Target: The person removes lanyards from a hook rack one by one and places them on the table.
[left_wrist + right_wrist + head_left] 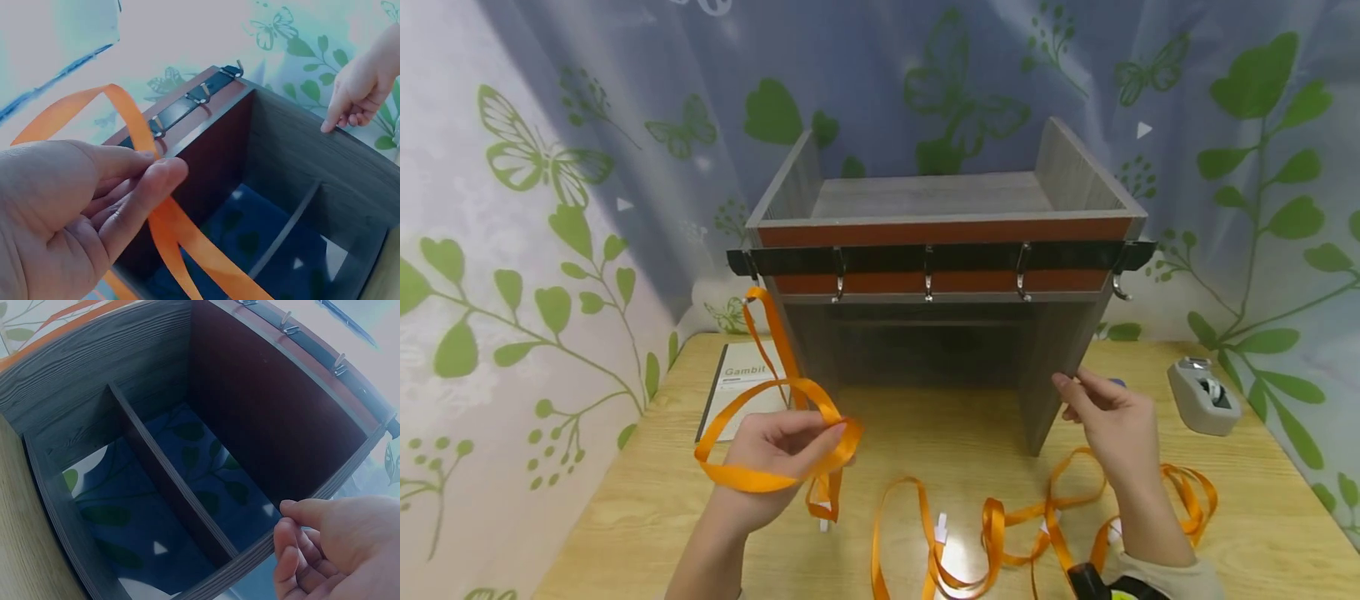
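Observation:
An orange lanyard loops over my left hand, which pinches its band between thumb and fingers. In the left wrist view the orange band runs down past the fingertips. Another orange band hangs from the leftmost hook of a black hook rail. That rail lies across the front of a grey wooden shelf with reddish-brown panels. My right hand pinches the front edge of the shelf's right side panel, thumb on the inner side in the right wrist view.
Several orange lanyards with white clips lie tangled on the wooden table. A booklet marked Gambit lies behind the left hand. At the right stands a grey tape dispenser. Leaf-patterned cloth hangs behind the shelf.

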Demonstrator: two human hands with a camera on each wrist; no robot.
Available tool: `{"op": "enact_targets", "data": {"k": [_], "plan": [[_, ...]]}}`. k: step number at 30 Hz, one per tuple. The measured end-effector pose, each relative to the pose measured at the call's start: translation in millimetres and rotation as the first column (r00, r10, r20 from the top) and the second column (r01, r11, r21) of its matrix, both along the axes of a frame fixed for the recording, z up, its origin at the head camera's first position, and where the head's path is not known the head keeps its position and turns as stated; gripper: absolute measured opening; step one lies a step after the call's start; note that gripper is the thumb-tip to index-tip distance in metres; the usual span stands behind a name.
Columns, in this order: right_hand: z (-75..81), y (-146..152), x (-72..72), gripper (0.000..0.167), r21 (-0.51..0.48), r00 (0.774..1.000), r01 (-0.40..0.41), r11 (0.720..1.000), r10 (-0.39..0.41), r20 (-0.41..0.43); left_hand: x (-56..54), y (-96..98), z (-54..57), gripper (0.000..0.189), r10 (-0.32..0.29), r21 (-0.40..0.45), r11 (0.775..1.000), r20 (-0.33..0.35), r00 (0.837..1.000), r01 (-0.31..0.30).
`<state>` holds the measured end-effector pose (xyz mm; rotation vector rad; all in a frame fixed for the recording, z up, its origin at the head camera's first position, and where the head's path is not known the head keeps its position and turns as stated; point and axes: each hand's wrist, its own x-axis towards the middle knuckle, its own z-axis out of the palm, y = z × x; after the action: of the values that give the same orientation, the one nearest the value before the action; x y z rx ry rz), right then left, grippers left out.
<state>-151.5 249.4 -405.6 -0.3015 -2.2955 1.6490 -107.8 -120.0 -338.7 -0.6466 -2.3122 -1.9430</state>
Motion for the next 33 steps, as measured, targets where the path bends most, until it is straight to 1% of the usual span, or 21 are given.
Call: {"op": "enact_targets", "data": {"k": [1, 3, 7, 9, 11, 14, 16, 18, 20, 22, 25, 26, 28, 29, 31, 33], "plan": [[0.0, 0, -0.2, 0.053, -0.008, 1.0, 0.003, 1.0, -0.003, 0.002, 0.9, -1.8, -1.8, 0.015, 0.0, -0.014, 1.0, 0.007, 1.0, 0.0], [-0.2, -1, -0.1, 0.053, -0.018, 1.0, 0.006, 1.0, -0.006, 0.006, 1.8, -4.7, -6.7, 0.015, 0.007, -0.045, 0.999, 0.044, 0.999, -0.005], [0.6, 0, -0.8, 0.054, -0.019, 1.0, 0.015, 1.0, -0.015, 0.007, -1.0, -7.2, -19.6, 0.021, 0.011, -0.083, 0.997, 0.137, 0.99, 0.0], [0.7, 0, -1.0, 0.054, -0.017, 1.0, 0.015, 1.0, -0.015, 0.007, -2.1, -8.2, -28.1, 0.022, 0.015, -0.089, 0.996, 0.173, 0.985, 0.0], [0.4, 0, -1.1, 0.053, -0.018, 1.0, 0.017, 1.0, -0.017, 0.008, -3.0, -9.3, -38.1, 0.023, -0.001, -0.078, 0.997, 0.191, 0.981, 0.017], [0.3, 0, -0.8, 0.053, -0.022, 1.0, 0.017, 1.0, -0.016, 0.01, -3.1, -10.3, -54.7, 0.025, -0.027, -0.057, 0.998, 0.239, 0.971, 0.041], [0.1, 0, -0.6, 0.053, -0.028, 1.0, 0.014, 1.0, -0.014, 0.011, -2.4, -11.0, -66.3, 0.027, -0.045, -0.043, 0.997, 0.292, 0.955, 0.06], [0.0, 0, -0.6, 0.053, -0.031, 1.0, 0.01, 0.999, -0.01, 0.01, -1.7, -10.8, -78.1, 0.029, -0.05, -0.023, 0.998, 0.361, 0.931, 0.063], [-0.3, 1, -0.6, 0.053, -0.033, 1.0, 0.009, 0.999, -0.009, 0.007, -2.1, -9.5, -89.7, 0.03, -0.061, -0.002, 0.998, 0.414, 0.908, 0.068], [-0.5, 1, -1.1, 0.054, -0.037, 1.0, 0.01, 0.999, -0.01, 0.004, -2.9, -7.8, -101.4, 0.029, -0.07, 0.016, 0.997, 0.451, 0.89, 0.07], [0.0, 0, -1.8, 0.055, -0.046, 1.0, 0.011, 0.999, -0.011, 0.004, -3.7, -7.3, -119.6, 0.026, -0.095, 0.043, 0.995, 0.479, 0.872, 0.085], [0.2, 0, -2.0, 0.055, -0.051, 1.0, 0.011, 0.999, -0.011, 0.005, -3.5, -7.6, -125.1, 0.024, -0.1, 0.04, 0.995, 0.484, 0.869, 0.093], [0.6, -1, -2.0, 0.055, -0.052, 1.0, 0.014, 0.999, -0.013, 0.007, -1.8, -8.1, -136.5, 0.024, -0.096, 0.026, 0.995, 0.501, 0.86, 0.096], [0.7, -1, -1.9, 0.055, -0.048, 1.0, 0.015, 0.999, -0.015, 0.008, -0.6, -8.0, -141.6, 0.024, -0.083, 0.01, 0.996, 0.508, 0.857, 0.091], [0.6, -1, -1.4, 0.055, -0.044, 1.0, 0.018, 0.999, -0.017, 0.012, 2.7, -6.7, -150.4, 0.025, -0.048, -0.03, 0.997, 0.537, 0.842, 0.076], [0.1, 0, -0.4, 0.054, -0.038, 1.0, 0.017, 0.999, -0.017, 0.011, 6.3, -4.6, -157.7, 0.028, -0.012, -0.054, 0.997, 0.571, 0.821, 0.052]]}}
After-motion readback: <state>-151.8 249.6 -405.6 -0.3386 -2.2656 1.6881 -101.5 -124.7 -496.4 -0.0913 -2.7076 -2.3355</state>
